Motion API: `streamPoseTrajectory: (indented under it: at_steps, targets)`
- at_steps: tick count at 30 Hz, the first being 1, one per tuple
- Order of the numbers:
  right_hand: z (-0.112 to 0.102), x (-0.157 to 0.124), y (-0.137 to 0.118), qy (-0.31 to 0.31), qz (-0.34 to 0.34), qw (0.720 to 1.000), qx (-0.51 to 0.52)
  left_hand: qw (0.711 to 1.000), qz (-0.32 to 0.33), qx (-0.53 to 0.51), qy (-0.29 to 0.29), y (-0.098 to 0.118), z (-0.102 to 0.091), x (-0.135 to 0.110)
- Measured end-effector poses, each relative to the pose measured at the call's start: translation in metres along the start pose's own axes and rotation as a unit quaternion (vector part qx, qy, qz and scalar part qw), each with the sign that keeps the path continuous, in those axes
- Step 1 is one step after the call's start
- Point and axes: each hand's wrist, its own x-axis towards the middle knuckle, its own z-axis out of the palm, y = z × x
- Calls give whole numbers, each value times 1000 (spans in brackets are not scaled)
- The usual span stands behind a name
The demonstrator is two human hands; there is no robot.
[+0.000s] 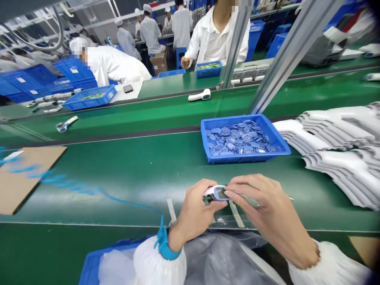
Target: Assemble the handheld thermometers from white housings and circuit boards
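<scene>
Just above the near edge of the green bench I hold a white handheld thermometer (pixel 220 192) with a grey display and a pale blue surround. My left hand (pixel 197 208) wraps its left end between fingers and thumb. A bit of red and green shows in the gap at that side. From the right, my right hand (pixel 261 202) presses its fingertips on the right end of the display; its thumb is mostly hidden. Beyond the hands sits a blue tray (pixel 246 159) full of small blue oval panels (pixel 234 138).
White curved shells (pixel 341 134) lie stacked at right. Cardboard (pixel 32 178) lies at left. A coiled blue cord (pixel 124 201) runs toward my left wristband (pixel 166 245). Two handheld units (pixel 199 95) rest on the belt; a metal post (pixel 285 63) rises behind the tray. Co-workers stand opposite.
</scene>
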Motion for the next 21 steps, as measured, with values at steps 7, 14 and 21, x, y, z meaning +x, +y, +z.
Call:
streamPoseTrajectory:
  at_steps: [7,14,21]
  targets:
    - [-5,2,-13,15,-30,999,-36,995,97,2,-32,2,-6,2]
    - [-2,7,-13,67,-108,989,-70,995,84,39,-45,-2,-8,2]
    - [-22,3,-17,12,-37,982,-183,919,138,365,53,8,-10,5]
